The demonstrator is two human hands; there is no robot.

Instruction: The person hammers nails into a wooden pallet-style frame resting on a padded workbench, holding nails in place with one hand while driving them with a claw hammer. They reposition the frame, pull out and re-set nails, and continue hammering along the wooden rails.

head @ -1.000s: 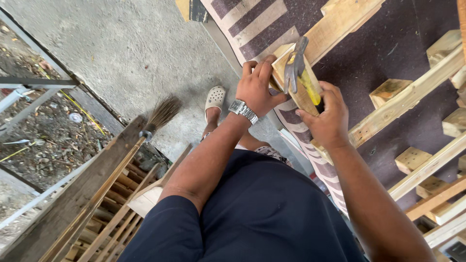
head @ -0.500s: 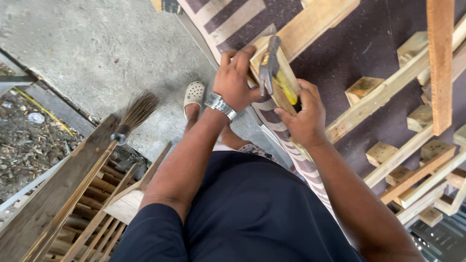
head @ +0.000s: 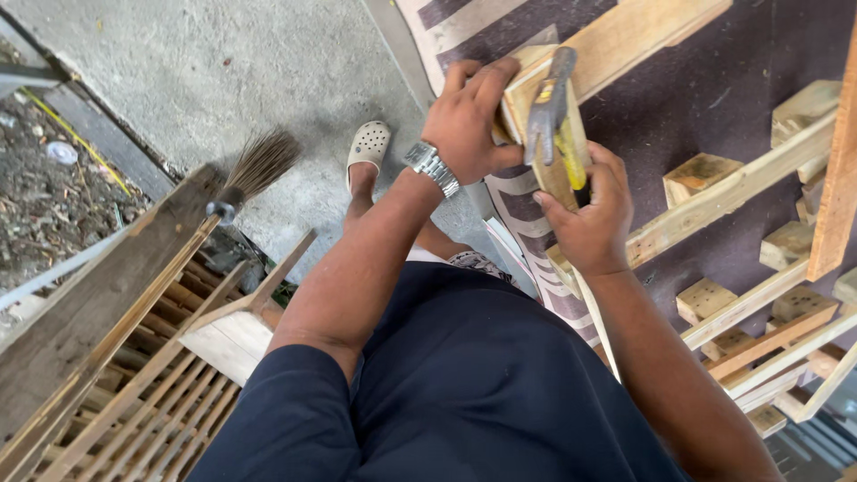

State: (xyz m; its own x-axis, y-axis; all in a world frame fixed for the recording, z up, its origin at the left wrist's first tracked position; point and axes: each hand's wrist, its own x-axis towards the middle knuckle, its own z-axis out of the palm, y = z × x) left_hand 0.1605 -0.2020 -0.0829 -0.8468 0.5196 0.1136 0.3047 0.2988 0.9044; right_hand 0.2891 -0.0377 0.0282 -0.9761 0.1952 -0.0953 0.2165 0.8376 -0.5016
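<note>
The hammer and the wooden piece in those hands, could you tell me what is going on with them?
A person stands over pallet parts. The left hand grips a pale wooden block from the side, while the right hand holds a claw hammer by its yellow-and-wood handle, its metal head lying against the block's face. Wooden slats and blocks lie on the dark board to the right; a broom leans on stacked pallets at left.

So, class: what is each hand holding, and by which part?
The left hand grips a wooden block by its end; the right hand holds a hammer by its yellow-and-black handle.
</note>
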